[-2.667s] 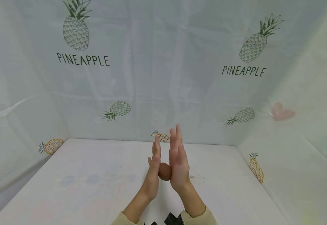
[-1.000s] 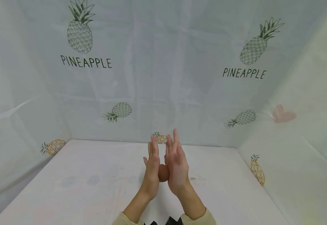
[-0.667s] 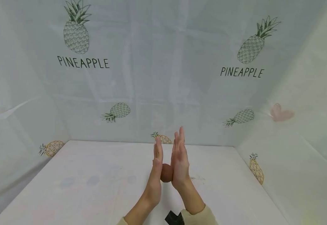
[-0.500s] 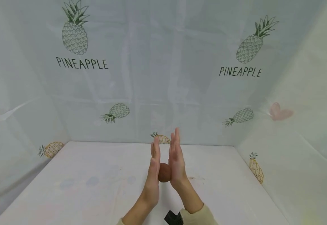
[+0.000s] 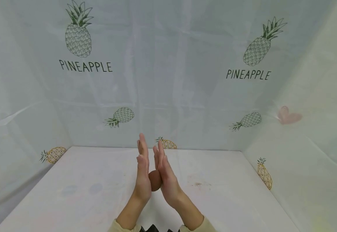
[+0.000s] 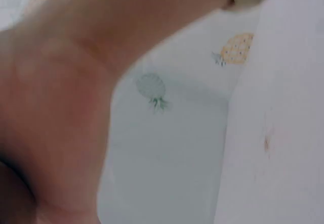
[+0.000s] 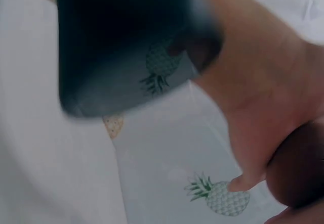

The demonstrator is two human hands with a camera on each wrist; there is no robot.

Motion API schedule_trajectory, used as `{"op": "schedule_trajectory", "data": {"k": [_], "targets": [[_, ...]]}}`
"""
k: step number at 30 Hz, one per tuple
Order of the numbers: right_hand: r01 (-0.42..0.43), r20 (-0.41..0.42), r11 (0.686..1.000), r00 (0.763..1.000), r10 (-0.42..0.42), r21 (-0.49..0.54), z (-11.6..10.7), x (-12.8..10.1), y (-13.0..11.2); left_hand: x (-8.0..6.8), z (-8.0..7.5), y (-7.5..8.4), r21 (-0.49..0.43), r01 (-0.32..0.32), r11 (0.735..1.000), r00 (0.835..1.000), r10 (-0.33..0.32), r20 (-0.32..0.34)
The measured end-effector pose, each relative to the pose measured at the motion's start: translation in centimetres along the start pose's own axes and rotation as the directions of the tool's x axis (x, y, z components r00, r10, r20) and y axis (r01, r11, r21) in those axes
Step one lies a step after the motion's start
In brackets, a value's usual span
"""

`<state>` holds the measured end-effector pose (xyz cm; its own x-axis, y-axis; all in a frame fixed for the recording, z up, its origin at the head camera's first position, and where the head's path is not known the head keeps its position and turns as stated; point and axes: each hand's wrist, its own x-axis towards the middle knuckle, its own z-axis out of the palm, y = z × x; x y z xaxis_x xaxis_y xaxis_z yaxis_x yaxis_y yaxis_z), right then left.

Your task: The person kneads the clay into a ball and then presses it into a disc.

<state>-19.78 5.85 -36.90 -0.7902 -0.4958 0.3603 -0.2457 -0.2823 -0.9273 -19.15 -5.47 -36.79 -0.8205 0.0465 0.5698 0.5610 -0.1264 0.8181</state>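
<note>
Above the white table [image 5: 69, 193], the left hand [image 5: 143, 175] stands upright with straight fingers, its palm pressed against a brown ball [image 5: 155, 180]. The ball sits between both palms. The right hand [image 5: 165, 177], fingers also straight, presses it from the other side. On the cloth [image 5: 171, 64] behind, "PINEAPPLE" is printed twice under pineapple drawings.

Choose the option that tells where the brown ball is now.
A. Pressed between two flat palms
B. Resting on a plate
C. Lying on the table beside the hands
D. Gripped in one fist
A: the brown ball sits between the left hand and right hand, fingers straight.
</note>
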Motion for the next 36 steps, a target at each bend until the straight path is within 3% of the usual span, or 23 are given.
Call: {"op": "schedule_trajectory", "data": {"k": [5,10,15,20,27,31,36], "targets": [[0.031,-0.003,0.999,1.000,-0.031,-0.028,0.7,-0.5,-0.9,0.4,-0.6,-0.9,0.106,-0.022,0.994,0.999,0.025,-0.026],[0.125,-0.046,0.989,0.991,-0.129,-0.078,0.3,-0.7,-1.6,0.3,0.1,-1.8,0.158,0.047,0.986,0.999,-0.045,-0.016],[0.194,-0.113,0.973,0.972,-0.208,-0.122,-0.8,-0.6,-1.8,-0.1,1.2,-2.6,0.185,0.093,0.978,0.995,-0.099,0.024],[0.230,-0.177,0.958,0.949,-0.259,-0.170,-2.1,-0.3,-1.9,-0.6,2.0,-3.0,0.142,0.097,0.985,0.987,-0.114,0.115],[0.175,-0.175,0.971,0.964,-0.202,-0.161,-3.7,0.2,-1.8,-1.2,2.8,-2.1,0.051,0.063,0.997,0.973,-0.073,0.218],[0.106,-0.113,0.990,0.987,-0.117,-0.093,-3.9,0.5,-1.0,-1.4,2.7,-1.1,0.068,0.009,0.998,0.977,-0.023,0.212],[0.010,-0.026,1.000,1.000,-0.011,-0.009,-3.2,0.8,0.6,-1.0,1.9,-0.5,0.124,-0.056,0.991,0.987,0.036,0.158]]}}
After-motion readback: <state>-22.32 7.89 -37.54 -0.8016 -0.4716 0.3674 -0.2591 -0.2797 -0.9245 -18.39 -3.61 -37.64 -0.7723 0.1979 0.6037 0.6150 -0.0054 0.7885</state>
